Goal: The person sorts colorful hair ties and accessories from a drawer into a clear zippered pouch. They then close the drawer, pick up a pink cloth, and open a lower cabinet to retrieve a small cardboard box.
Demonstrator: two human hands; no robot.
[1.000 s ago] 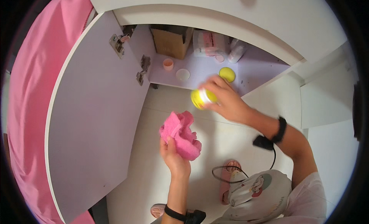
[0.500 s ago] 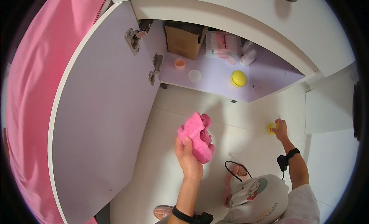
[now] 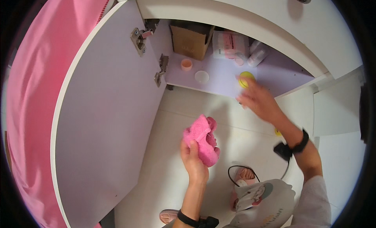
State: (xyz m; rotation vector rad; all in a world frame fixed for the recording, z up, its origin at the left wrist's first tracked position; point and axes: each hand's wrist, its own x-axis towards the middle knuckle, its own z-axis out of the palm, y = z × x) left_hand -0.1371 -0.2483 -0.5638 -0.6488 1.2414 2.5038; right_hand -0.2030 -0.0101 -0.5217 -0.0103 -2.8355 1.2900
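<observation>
My left hand (image 3: 192, 163) grips a crumpled pink fluffy cloth (image 3: 201, 140) above the floor, thumb on top. Inside the low cabinet, a yellow rounded thing (image 3: 246, 77) sits near the shelf's front edge. My right hand (image 3: 258, 100) is right by it, fingers apart and somewhat blurred, partly covering it; no grip on it shows. Another small yellow item (image 3: 277, 131) stands on the floor at the right, mostly hidden behind my right forearm.
The lilac cabinet door (image 3: 102, 106) stands open on the left. On the shelf are a brown cardboard box (image 3: 190, 42), a peach cup (image 3: 187, 64), a white round disc (image 3: 202, 76), a pink-and-white package (image 3: 229, 46) and a whitish bottle (image 3: 257, 57). A black cable (image 3: 235, 167) loops by my foot.
My right hand has left the yellow item on the floor and moved up and left to the yellow rounded thing on the shelf. My left hand keeps the pink cloth in nearly the same place.
</observation>
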